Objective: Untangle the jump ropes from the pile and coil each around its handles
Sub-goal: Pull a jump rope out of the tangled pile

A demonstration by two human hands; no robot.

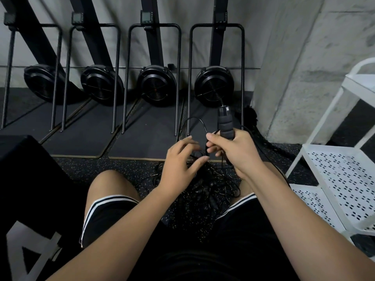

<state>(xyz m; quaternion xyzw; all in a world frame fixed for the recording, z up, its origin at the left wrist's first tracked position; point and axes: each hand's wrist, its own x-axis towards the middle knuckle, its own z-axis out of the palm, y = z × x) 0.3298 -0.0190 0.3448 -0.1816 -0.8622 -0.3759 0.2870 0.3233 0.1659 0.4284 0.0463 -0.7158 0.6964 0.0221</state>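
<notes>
While the right hand (233, 153) grips a black foam handle (225, 126), the left hand (180, 163) spreads fingers (197, 162), perhaps touching tangled black ropes (209, 187).

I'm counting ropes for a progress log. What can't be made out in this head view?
How many ropes the pile holds: dark cords blend into the dark floor, and the left hand covers its top.
The handle's lower end: buried in the right hand.
Whether the left hand pinches a cord: fingertips blurred.
The white cart: cut off by the right edge.
</notes>
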